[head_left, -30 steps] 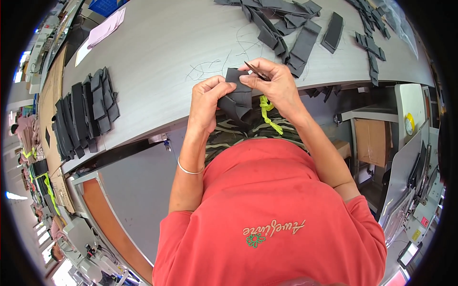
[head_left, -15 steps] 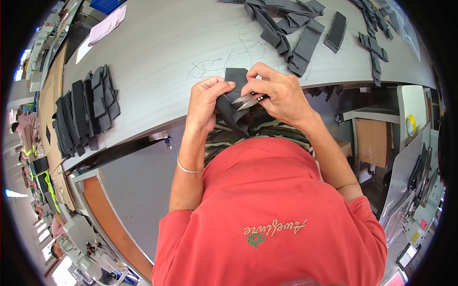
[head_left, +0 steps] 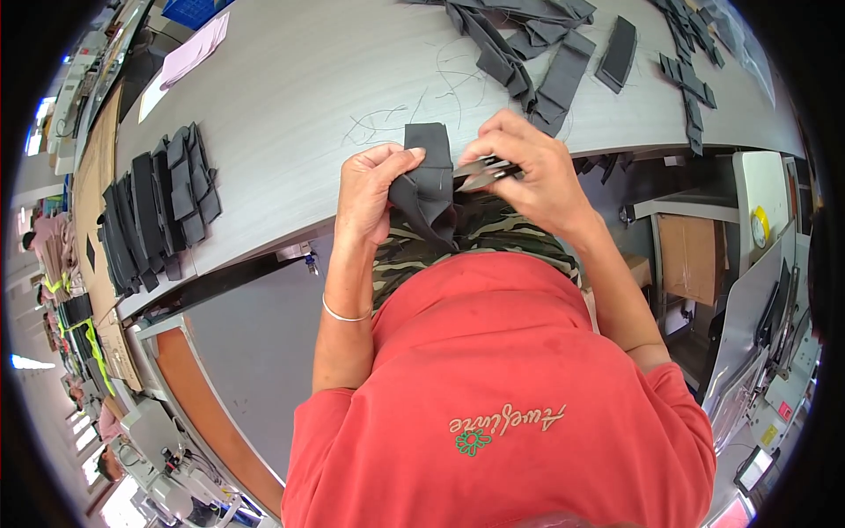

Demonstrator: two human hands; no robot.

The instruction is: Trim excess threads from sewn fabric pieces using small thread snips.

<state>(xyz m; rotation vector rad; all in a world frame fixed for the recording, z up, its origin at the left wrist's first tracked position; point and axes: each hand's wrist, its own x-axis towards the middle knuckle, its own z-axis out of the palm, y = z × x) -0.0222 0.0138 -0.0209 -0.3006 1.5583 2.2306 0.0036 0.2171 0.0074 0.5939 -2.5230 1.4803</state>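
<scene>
A dark grey fabric strip [head_left: 431,180] hangs from my left hand [head_left: 368,189], its thumb pressed over the strip's left edge. The upper end stands flat over the table's front edge; the lower part folds down above my lap. In my right hand [head_left: 537,172] is a pair of thread snips [head_left: 486,173], blades pointing left at the strip's right edge. The fingers are closed around the snips, slightly blurred, and the blades look parted. Whether the tips touch the fabric I cannot tell.
On the grey table [head_left: 308,97] lie loose threads [head_left: 378,123] beyond my hands. Stacked dark strips [head_left: 158,207] sit at the left, more strips [head_left: 563,75] at the far right. Pink sheets [head_left: 195,48] and a blue crate [head_left: 189,11] are at the far left.
My right hand has moved right with the snips, away from the strip's middle to its right edge. My left hand and the strip have shifted slightly left.
</scene>
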